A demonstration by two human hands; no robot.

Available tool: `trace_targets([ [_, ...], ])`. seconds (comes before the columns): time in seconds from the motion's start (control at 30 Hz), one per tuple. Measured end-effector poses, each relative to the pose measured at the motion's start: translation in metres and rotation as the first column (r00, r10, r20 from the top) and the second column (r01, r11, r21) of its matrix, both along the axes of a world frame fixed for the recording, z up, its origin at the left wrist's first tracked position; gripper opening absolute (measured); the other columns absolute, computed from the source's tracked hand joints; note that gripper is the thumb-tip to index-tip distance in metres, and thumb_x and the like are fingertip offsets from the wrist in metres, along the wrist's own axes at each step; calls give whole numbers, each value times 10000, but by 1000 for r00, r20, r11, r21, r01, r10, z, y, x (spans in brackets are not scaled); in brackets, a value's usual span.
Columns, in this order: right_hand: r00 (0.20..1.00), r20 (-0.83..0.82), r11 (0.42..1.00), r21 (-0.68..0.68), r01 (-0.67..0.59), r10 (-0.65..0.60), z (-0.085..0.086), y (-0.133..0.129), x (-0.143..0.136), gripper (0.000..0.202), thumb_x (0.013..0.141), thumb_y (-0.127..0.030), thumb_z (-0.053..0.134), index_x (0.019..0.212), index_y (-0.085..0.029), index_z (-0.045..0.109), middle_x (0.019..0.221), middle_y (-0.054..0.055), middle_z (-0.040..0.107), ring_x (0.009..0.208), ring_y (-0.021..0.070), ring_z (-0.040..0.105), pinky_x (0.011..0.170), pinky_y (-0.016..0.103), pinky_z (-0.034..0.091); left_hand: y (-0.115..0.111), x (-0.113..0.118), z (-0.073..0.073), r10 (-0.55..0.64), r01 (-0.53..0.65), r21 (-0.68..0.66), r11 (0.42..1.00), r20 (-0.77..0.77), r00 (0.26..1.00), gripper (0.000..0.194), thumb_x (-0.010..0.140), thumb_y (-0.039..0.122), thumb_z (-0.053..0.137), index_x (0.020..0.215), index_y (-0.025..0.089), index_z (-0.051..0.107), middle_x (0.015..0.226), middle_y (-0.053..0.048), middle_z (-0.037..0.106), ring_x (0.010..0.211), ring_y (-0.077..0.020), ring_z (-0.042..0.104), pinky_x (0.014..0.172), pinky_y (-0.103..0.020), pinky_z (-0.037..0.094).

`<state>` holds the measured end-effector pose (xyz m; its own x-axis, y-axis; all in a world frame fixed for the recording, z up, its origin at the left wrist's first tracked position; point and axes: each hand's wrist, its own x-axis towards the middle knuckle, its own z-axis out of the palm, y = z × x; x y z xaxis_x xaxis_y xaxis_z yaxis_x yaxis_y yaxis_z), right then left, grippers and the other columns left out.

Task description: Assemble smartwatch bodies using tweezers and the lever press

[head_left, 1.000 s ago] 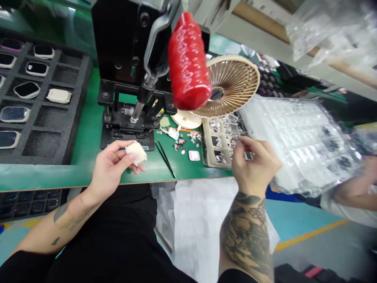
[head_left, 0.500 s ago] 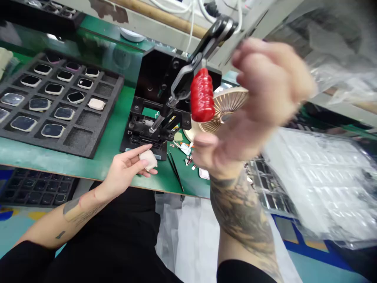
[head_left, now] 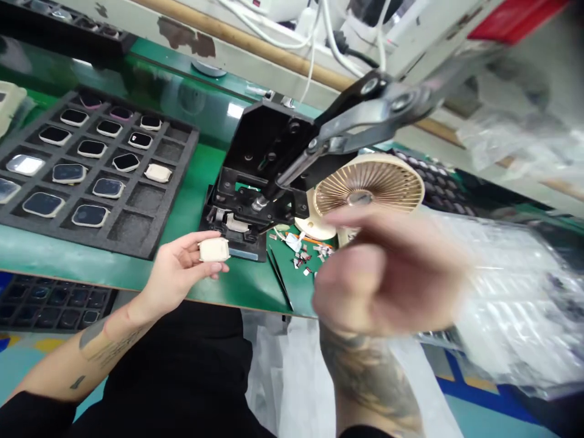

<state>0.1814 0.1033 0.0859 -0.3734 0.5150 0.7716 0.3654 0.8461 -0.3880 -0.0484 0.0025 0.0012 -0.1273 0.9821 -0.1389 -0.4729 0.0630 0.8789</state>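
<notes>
My left hand (head_left: 180, 266) pinches a cream-coloured watch case (head_left: 214, 249) between thumb and fingers, just in front of the black toggle press (head_left: 269, 158). The press's metal lever (head_left: 365, 121) swings up to the right, and its red grip (head_left: 515, 21) shows at the top right corner. Low in the press's jig sits a pale piece (head_left: 237, 224), too partly covered to name. My right hand (head_left: 378, 280) is in the air to the right of the press, smeared by motion, so its fingers do not show clearly. Black tweezers (head_left: 280, 277) lie on the bench beside the press.
On the left stands a dark foam tray (head_left: 132, 240) with several watches in its pockets. A cream fan (head_left: 369, 185) is behind my right hand. Small scraps (head_left: 303, 258) lie near the tweezers. Plastic-wrapped trays (head_left: 511, 292) are at the right.
The lever with its red grip has swung up and to the right. My right hand has dropped lower. My left hand still holds the watch case, now a little further left.
</notes>
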Motion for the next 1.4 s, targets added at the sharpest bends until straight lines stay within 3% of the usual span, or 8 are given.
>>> trace_targets([
  [0.17,882,462,989,-143,-28,92,-64,-22,-17,472,1118,-150,554,1585,-163,617,1532,196,725,1445,347,701,1213,576,641,-2,-14,-1,7,35,115,993,-344,939,468,905,333,987,1332,182,866,1187,-117,859,1012,-240,846,745,-259,692],
  [0.3,777,627,970,-220,107,57,-92,6,-37,510,1101,-128,469,1587,-111,622,1512,248,705,1427,404,665,1259,648,566,-4,-18,-1,117,71,245,967,-674,729,536,1028,383,875,1534,233,781,1302,-103,830,928,-187,796,783,-287,696],
  [0.6,970,222,942,-335,-21,100,-81,-21,-24,431,1157,-173,533,1570,-241,640,1509,144,716,1435,300,666,1253,531,584,1,-22,7,413,162,420,893,-907,77,379,1159,352,683,1495,198,765,1402,-140,784,968,-228,824,818,-345,666],
  [0.77,982,145,933,-354,-60,118,-62,-52,13,588,1110,-88,598,1658,-299,591,1523,128,696,1445,267,682,1216,474,629,37,-3,20,173,229,128,965,-966,-191,356,1207,388,567,1448,290,810,1454,-82,812,972,-260,863,652,-340,581],
  [0.93,975,151,941,-323,-105,161,-65,-53,22,632,1079,-44,624,1661,-287,594,1508,142,720,1434,280,704,1211,500,651,72,12,31,-18,242,-92,966,-956,-294,320,1187,358,591,1265,297,895,1162,-103,870,954,-350,873,705,-389,606],
  [1.07,973,183,966,-241,-92,139,-69,-48,23,675,1071,-42,638,1692,-296,567,1501,157,739,1408,302,736,1156,532,690,60,4,31,10,321,-39,946,-989,-149,390,1129,196,615,1428,310,839,1399,-109,836,1041,-347,875,823,-432,674],
  [1.27,923,344,978,54,-201,170,-60,-38,12,665,1053,-111,718,1681,-289,594,1442,131,807,1359,316,785,1091,524,722,7,2,17,-119,273,169,947,-605,787,373,1076,346,786,1427,218,797,1220,-99,879,911,-242,857,821,-356,708],
  [1.4,855,499,981,48,-190,142,-21,2,-2,363,1075,-368,751,1435,-350,795,1442,88,808,1454,352,738,1121,590,706,-5,14,1,-97,135,82,988,-362,927,265,1068,437,823,1131,180,820,941,-77,862,833,-222,835,786,-323,677],
])
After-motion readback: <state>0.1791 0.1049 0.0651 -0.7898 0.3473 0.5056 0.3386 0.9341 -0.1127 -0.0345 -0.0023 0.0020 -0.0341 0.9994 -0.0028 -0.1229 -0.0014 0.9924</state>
